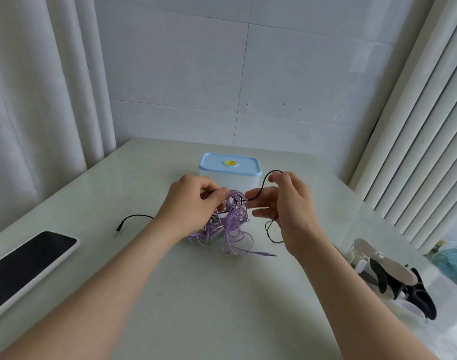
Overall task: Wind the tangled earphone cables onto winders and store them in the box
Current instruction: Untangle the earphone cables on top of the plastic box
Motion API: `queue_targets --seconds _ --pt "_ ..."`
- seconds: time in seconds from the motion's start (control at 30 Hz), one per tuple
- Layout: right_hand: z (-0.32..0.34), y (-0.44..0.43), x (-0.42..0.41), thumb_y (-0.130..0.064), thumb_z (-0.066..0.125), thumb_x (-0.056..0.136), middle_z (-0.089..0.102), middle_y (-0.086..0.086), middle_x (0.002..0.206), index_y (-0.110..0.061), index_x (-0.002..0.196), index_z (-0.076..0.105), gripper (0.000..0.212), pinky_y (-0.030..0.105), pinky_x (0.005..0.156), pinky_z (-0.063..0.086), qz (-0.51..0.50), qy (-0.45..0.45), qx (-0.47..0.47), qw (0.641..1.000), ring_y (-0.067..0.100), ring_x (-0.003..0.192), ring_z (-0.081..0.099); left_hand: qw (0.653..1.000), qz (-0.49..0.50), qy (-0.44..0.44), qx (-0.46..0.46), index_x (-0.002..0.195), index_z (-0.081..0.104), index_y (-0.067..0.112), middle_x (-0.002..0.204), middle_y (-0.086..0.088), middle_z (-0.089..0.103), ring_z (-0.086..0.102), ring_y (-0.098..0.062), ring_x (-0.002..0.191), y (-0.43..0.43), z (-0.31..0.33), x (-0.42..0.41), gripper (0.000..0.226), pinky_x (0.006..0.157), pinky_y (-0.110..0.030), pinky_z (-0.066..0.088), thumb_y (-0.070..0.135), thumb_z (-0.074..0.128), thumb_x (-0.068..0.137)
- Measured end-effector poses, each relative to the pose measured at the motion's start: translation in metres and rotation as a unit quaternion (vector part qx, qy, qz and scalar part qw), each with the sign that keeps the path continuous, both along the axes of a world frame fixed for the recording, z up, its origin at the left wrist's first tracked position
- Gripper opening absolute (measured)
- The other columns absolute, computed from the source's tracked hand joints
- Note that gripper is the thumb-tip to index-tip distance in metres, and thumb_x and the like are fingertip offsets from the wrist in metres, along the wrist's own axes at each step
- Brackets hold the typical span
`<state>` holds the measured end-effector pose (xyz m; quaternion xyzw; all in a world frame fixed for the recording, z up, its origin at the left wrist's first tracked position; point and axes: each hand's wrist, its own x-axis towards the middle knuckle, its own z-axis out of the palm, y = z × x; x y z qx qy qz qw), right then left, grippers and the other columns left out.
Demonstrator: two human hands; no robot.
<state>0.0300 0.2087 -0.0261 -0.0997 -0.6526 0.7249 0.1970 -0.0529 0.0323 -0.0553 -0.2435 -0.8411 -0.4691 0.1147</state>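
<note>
Two hands pull at a knot of thin, floppy cables.

The left hand pinches the purple bunch above the table; the right hand pinches the black cable, best pulled gently. The box stays shut.

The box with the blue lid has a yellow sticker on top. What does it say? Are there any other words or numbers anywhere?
Yellow sticker on the box lid: it has markings, but they are too small and blurred to read.
Phone: its screen is dark, no text.
Nothing else shows readable words or numbers.
</note>
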Motion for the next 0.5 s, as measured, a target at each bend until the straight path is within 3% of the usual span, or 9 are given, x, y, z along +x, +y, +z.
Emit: queue_targets --seconds 0.1,0.17,0.27,0.33,0.4,0.5 --pt "-0.002 0.001 0.000 -0.024 0.055 0.101 0.079 0.017 0.085 -0.015 0.117 0.057 0.018 0.039 0.068 0.059 -0.008 -0.029 0.043 0.999 0.034 0.077 0.077 0.997 0.006 -0.053 0.051 0.076 0.075 0.019 0.072 0.008 0.076 0.069 -0.019 0.073 0.001 -0.002 -0.003 0.034 0.075 -0.033 0.051 0.040 0.065 0.101" --pt "-0.001 0.002 0.001 -0.027 0.061 0.098 0.079 0.017 0.087 -0.013 0.115 0.064 0.022 0.038 0.068 0.057 0.011 -0.049 0.051 0.997 0.031 0.075 0.077 0.991 0.004 -0.099 0.087 0.078 0.073 0.012 0.068 0.009 0.070 0.059 -0.019 0.066 0.003 -0.002 -0.003 0.039 0.073 -0.034 0.046 0.041 0.062 0.102" --pt "-0.001 0.003 0.001 -0.030 0.061 0.099 0.078 0.017 0.087 -0.006 0.101 0.071 0.025 0.035 0.064 0.056 0.021 -0.062 0.061 0.996 0.030 0.072 0.076 0.981 -0.022 -0.140 0.132 0.084 0.073 0.005 0.076 -0.012 0.069 0.056 -0.017 0.070 0.001 -0.001 -0.005 0.045 0.074 -0.035 0.044 0.048 0.061 0.095" --pt "-0.005 0.004 -0.002 -0.021 0.059 0.098 0.077 0.017 0.086 -0.001 0.086 0.073 0.028 0.035 0.061 0.057 -0.020 -0.057 0.089 0.994 0.029 0.069 0.075 0.977 -0.025 -0.149 0.151 0.088 0.072 0.002 0.079 -0.014 0.071 0.057 -0.017 0.072 0.000 -0.001 -0.006 0.045 0.076 -0.036 0.045 0.045 0.061 0.098" --pt "-0.010 0.006 -0.005 -0.012 0.054 0.094 0.076 0.018 0.080 0.003 0.080 0.073 0.027 0.038 0.057 0.059 -0.081 -0.054 0.141 0.985 0.027 0.063 0.074 0.975 -0.027 -0.150 0.159 0.090 0.071 0.000 0.083 -0.019 0.075 0.061 -0.017 0.071 -0.001 -0.001 -0.008 0.041 0.075 -0.032 0.048 0.036 0.059 0.105" --pt "-0.015 0.010 -0.007 -0.007 0.053 0.090 0.076 0.009 0.071 -0.008 0.097 0.071 0.020 0.039 0.055 0.060 -0.123 -0.061 0.225 0.965 0.024 0.058 0.073 0.973 -0.032 -0.148 0.173 0.094 0.073 0.004 0.078 -0.004 0.077 0.070 -0.008 0.065 0.000 0.002 -0.003 0.031 0.066 -0.018 0.051 0.025 0.055 0.109"
